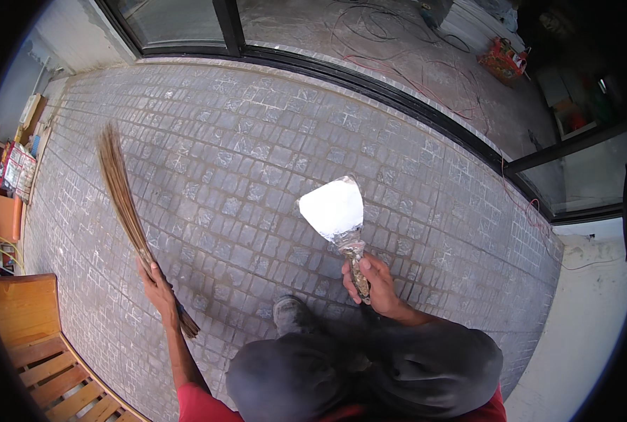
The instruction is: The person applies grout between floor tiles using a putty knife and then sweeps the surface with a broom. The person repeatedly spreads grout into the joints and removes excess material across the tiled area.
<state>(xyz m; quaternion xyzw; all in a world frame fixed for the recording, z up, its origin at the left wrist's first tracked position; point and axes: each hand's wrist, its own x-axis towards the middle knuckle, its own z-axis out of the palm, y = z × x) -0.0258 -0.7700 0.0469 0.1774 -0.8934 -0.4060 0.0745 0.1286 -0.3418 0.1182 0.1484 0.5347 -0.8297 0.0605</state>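
My left hand [157,290] grips a bundle of thin straw stalks, a hand broom [123,188], whose splayed tips reach up and to the left above the grey paved floor [243,183]. My right hand [374,281] is closed round the dirty handle of a putty knife [332,207], held upright over the paving with its wide, bright, pale blade pointing away from me. My bent legs [363,366] in dark trousers fill the bottom middle, and one dusty shoe [290,313] shows beside them.
A wooden slatted bench [18,309] stands at lower left, with stacked boxes and bags [14,176] behind it. A dark-framed glass sliding door [173,28] runs across the top, its threshold leading to a room with cables and a red basket [503,60]. A pale wall [584,302] bounds the right.
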